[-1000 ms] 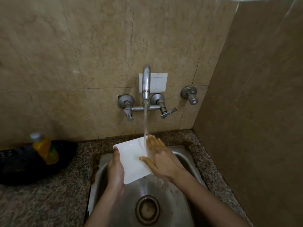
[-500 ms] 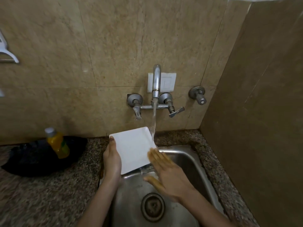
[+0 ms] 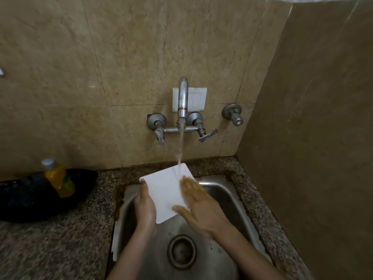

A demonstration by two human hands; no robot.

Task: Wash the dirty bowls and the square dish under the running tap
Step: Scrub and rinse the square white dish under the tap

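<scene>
The left hand (image 3: 145, 207) grips the white square dish (image 3: 163, 195) by its left edge. The thumb lies up along the rim and the other fingers are hidden beneath. The dish hangs over the stainless steel sink (image 3: 226, 190), apparently tilted with its far edge higher. The right hand (image 3: 199, 207) lies flat on the dish's right side, fingers straight and slightly apart, blurred, likely mid-rub. The water stream (image 3: 180, 146) from the chrome wall tap (image 3: 182, 93) lands just beyond the right fingertips, at the far edge.

To do this step well, I would let the tilt carry water down under the right palm and sweep the flat fingers over the whole face. The left grip should stay firm, since a wet glazed surface likely turns slick, and the underside needs a rinse too. No bowls are in view.

The dish is thin, smooth and glossy, with rounded corners. The sink is dull brushed metal, with a round ringed drain (image 3: 182, 252) nearer than both wrists. A speckled granite counter (image 3: 50, 249) spreads left of the left knuckles. Well beyond those knuckles a translucent yellow plastic bottle (image 3: 58, 178) stands on something black.
</scene>
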